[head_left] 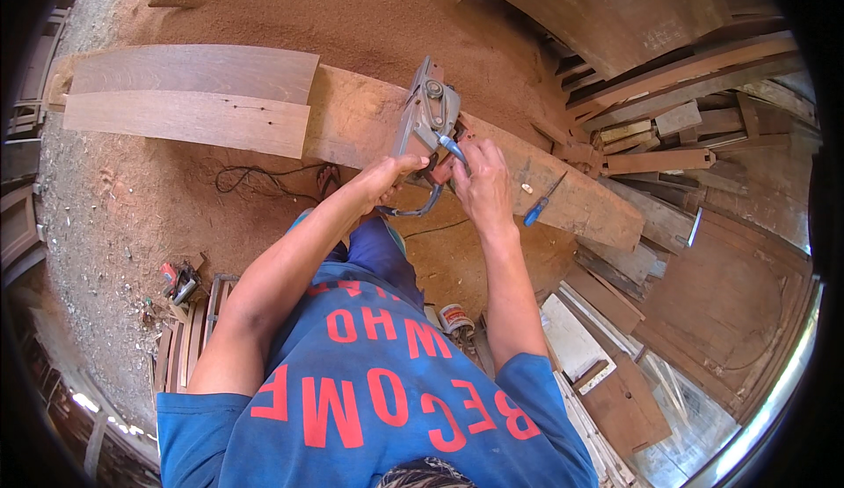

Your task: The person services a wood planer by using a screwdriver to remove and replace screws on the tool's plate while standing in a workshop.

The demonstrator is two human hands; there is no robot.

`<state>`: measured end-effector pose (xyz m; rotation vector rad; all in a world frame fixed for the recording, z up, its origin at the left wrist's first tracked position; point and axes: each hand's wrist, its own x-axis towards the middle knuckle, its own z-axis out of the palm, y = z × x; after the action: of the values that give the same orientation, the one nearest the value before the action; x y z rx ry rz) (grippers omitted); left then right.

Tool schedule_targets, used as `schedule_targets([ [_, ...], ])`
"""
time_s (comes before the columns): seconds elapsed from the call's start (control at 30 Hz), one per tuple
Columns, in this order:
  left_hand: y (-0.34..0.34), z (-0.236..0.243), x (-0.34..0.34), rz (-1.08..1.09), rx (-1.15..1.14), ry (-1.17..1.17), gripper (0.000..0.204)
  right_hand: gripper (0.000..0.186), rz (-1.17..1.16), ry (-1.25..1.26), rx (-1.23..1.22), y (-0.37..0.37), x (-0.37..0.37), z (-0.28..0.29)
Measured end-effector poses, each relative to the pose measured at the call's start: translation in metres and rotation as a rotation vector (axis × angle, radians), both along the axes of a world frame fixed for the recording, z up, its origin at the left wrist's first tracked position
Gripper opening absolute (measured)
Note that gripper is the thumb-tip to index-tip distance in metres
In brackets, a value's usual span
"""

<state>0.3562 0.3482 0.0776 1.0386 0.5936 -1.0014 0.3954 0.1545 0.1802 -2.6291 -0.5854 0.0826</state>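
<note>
Head view, left hand point(384, 180) is gripping the power planer point(431, 112), right hand point(483, 178) is pinching a blue tool point(452, 147) against it, planer is sitting mid-length on the wooden desk point(359, 112), boards point(189, 119) are lying left, blue-handled screwdriver point(535, 213) right.

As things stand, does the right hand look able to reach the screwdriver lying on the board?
Probably yes: the screwdriver lies close by, only a small white piece near it, though the right hand holds another blue tool.
</note>
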Motion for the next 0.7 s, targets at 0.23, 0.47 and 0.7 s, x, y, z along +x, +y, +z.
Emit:
schedule_targets([
  [0.23,0.0015,0.0033,0.0003,-0.007,-0.023,-0.012,0.05,0.026,-0.003,-0.001,0.009,-0.0007,-0.0004,-0.0015],
  [0.47,0.0017,0.0037,-0.0002,-0.018,0.004,-0.028,0.05,0.026,-0.014,-0.006,0.017,0.0004,-0.0022,-0.0004],
  [0.7,0.0015,0.0056,-0.0007,-0.012,0.022,-0.042,0.043,0.025,-0.028,0.0,0.033,-0.0015,-0.0045,-0.0047],
])
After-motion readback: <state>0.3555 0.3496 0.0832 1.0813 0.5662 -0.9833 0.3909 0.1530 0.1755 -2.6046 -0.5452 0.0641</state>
